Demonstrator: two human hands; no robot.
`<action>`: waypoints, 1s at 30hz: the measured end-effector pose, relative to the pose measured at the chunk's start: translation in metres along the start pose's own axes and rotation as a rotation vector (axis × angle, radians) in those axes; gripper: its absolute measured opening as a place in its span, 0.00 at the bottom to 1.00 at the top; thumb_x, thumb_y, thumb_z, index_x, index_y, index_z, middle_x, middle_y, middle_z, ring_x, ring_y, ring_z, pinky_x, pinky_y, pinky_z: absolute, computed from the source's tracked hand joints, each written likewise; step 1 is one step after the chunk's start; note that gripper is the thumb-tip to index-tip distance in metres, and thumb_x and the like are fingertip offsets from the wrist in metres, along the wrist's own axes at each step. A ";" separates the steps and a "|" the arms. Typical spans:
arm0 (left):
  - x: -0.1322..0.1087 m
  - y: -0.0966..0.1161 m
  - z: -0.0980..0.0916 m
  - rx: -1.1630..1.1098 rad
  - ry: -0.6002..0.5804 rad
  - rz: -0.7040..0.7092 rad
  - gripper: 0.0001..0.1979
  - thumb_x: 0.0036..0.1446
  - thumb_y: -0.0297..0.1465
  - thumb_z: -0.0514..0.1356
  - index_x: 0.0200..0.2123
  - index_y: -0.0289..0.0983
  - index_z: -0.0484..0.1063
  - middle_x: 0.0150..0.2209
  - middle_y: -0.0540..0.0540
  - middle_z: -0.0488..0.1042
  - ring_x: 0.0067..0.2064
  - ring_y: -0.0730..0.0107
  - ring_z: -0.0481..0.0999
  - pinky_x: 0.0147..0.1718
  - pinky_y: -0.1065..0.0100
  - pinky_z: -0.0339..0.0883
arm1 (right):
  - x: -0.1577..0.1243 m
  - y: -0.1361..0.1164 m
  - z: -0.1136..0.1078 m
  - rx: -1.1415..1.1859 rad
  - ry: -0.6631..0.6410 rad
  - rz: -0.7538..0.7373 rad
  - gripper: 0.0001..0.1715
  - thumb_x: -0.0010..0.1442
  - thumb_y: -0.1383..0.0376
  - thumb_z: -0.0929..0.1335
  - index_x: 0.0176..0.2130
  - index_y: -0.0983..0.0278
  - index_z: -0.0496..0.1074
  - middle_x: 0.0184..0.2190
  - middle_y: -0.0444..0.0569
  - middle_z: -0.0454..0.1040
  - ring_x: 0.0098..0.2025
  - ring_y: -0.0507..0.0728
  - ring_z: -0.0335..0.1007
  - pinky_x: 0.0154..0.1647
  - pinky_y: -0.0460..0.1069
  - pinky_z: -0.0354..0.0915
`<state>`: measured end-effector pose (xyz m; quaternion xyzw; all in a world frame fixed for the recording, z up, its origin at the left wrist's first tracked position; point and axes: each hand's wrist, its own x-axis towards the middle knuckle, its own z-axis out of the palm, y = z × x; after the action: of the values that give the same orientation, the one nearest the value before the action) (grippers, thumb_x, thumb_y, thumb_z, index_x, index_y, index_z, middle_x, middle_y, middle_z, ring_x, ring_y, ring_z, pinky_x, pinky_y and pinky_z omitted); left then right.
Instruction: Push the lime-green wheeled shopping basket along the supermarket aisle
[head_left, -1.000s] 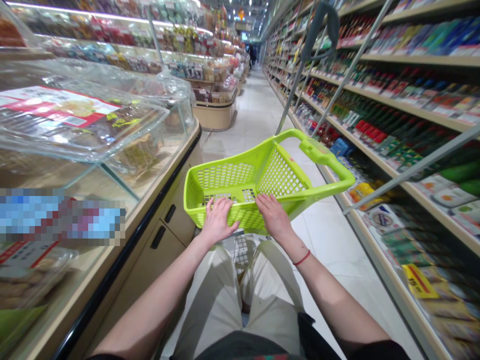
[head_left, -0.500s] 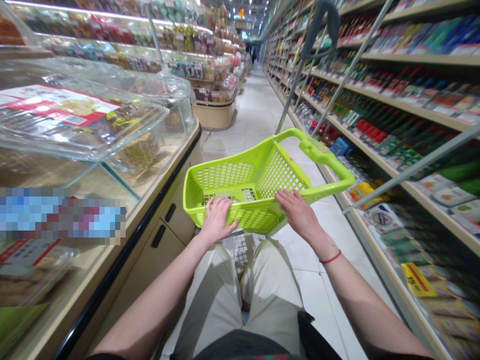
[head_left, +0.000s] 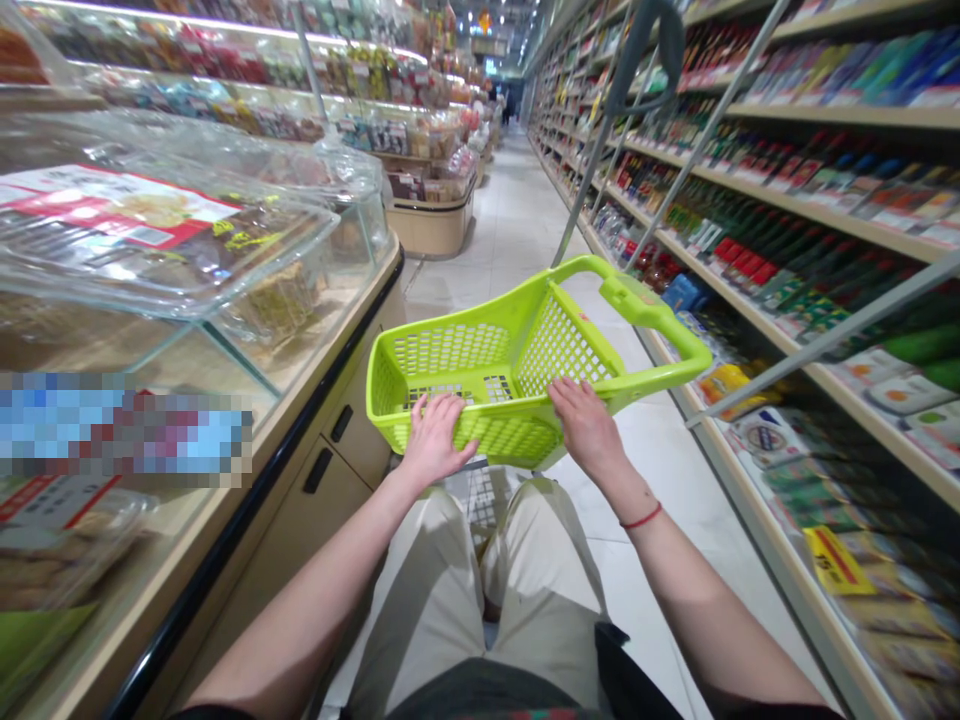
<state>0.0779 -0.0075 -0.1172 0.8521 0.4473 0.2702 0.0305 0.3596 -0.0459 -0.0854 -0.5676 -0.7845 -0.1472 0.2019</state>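
Observation:
A lime-green plastic shopping cart (head_left: 465, 340) with latticed walls stands sideways in front of my knees. Its basket holds nothing that I can see, and its handle points to the right. Over the near rim, toward the left end, my left hand (head_left: 435, 435) hooks its fingers, the thumb lying outside. My right hand (head_left: 585, 420) holds the same rim near the handle end, fingers bent over the edge and thumb hidden. A red cord circles the right wrist.
To the left runs a wooden counter (head_left: 300, 420) with glass dividers and clear packaged food (head_left: 150, 230). Stocked shelves (head_left: 825, 190) line the right side, crossed by slanted grey metal poles (head_left: 847, 345). A white-tiled aisle (head_left: 514, 185) stretches ahead, with a distant figure.
My right hand and forearm have shifted slightly left along the rim. The left hand and the cart look almost unmoved.

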 end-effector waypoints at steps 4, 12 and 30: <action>0.000 0.001 0.000 0.002 0.001 0.000 0.29 0.52 0.41 0.62 0.56 0.40 0.64 0.57 0.39 0.71 0.63 0.51 0.64 0.67 0.46 0.41 | 0.010 -0.029 0.015 0.026 -0.039 0.007 0.28 0.61 0.79 0.60 0.58 0.73 0.70 0.59 0.61 0.70 0.65 0.62 0.62 0.69 0.63 0.54; 0.000 0.002 -0.001 0.006 0.016 -0.001 0.28 0.51 0.40 0.63 0.55 0.40 0.65 0.56 0.40 0.72 0.63 0.52 0.64 0.67 0.47 0.42 | 0.027 -0.074 0.033 0.125 -0.065 -0.073 0.29 0.61 0.79 0.59 0.59 0.72 0.69 0.60 0.59 0.70 0.64 0.61 0.63 0.68 0.62 0.56; 0.000 0.002 -0.001 0.000 0.027 0.001 0.27 0.52 0.40 0.63 0.54 0.39 0.65 0.56 0.39 0.72 0.62 0.52 0.65 0.67 0.47 0.42 | -0.009 0.036 -0.028 -0.061 0.053 0.076 0.24 0.65 0.74 0.60 0.57 0.69 0.71 0.58 0.59 0.72 0.63 0.64 0.65 0.68 0.65 0.55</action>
<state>0.0792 -0.0092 -0.1161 0.8486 0.4471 0.2818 0.0242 0.4005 -0.0551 -0.0648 -0.5988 -0.7518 -0.1780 0.2108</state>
